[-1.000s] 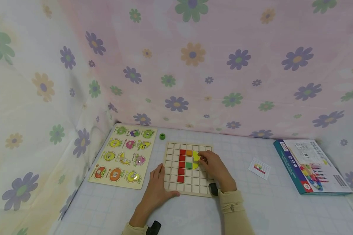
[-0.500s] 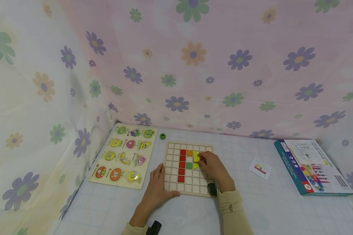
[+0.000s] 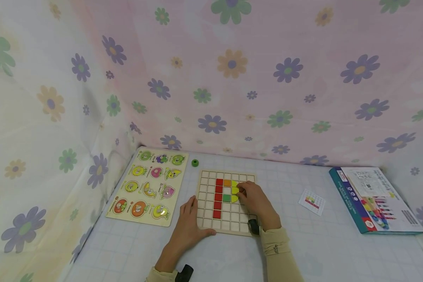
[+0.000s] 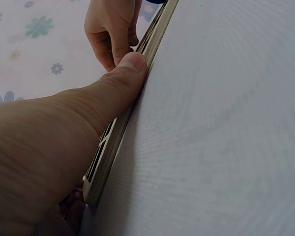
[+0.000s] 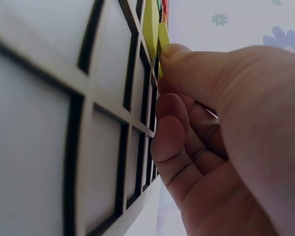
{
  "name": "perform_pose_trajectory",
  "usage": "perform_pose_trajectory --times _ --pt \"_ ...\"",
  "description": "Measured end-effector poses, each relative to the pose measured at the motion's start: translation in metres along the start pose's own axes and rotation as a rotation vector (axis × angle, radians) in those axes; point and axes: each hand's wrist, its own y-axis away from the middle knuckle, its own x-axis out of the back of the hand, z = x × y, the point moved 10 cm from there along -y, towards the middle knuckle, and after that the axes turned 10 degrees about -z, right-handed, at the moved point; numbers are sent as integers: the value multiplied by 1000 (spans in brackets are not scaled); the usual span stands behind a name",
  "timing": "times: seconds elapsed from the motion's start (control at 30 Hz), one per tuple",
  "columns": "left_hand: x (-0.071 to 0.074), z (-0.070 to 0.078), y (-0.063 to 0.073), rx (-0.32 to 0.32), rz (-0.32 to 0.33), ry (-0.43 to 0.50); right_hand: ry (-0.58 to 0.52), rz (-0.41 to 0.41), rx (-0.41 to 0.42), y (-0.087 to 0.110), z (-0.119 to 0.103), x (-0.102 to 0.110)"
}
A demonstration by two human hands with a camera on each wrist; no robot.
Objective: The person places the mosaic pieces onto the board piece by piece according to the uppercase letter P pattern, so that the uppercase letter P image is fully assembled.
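A wooden grid board lies before me. Along its left edge rest the fingers of my left hand, the thumb stretched against the near edge. In the left wrist view that thumb presses on the board's rim. My right hand pinches a yellow tile between thumb and fingertips, right at the grid. Beside it sits another yellow tile. A column of red tiles, an orange tile and a green tile fill cells to the left. My fingers partly hide the yellow tiles.
A fruit puzzle board lies to the left, with a small green ring-like piece between it and the grid board. On the right are a pattern card and a flat box. Flowered cloth hangs behind.
The yellow tile in my right hand has settled lower and flatter at the grid, with the hand shifting slightly. My left hand stays at the board's corner.
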Motion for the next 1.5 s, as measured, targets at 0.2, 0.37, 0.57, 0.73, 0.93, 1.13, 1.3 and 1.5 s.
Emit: perform_pose_trajectory --times 0.2,0.37,0.57,0.73,0.93,1.13,1.3,1.5 --pt "1 1 1 0 1 3 -7 -20 -34 -2 3 -2" --pt "1 1 1 3 0 4 -14 -12 -11 0 -1 -1" --pt "-1 1 2 1 -2 -4 -21 -17 -20 0 1 -2" --pt "1 2 3 -2 -2 -7 -31 -16 -28 1 2 -2" --pt "4 4 4 -3 1 -2 -34 -11 -20 1 -1 0" --pt "3 4 3 1 -5 -4 -28 -18 -35 2 0 0" --pt "2 3 3 2 -6 -3 -46 -20 -36 4 0 -1" --pt "2 3 4 -3 3 -7 -46 -23 -38 4 0 -2"
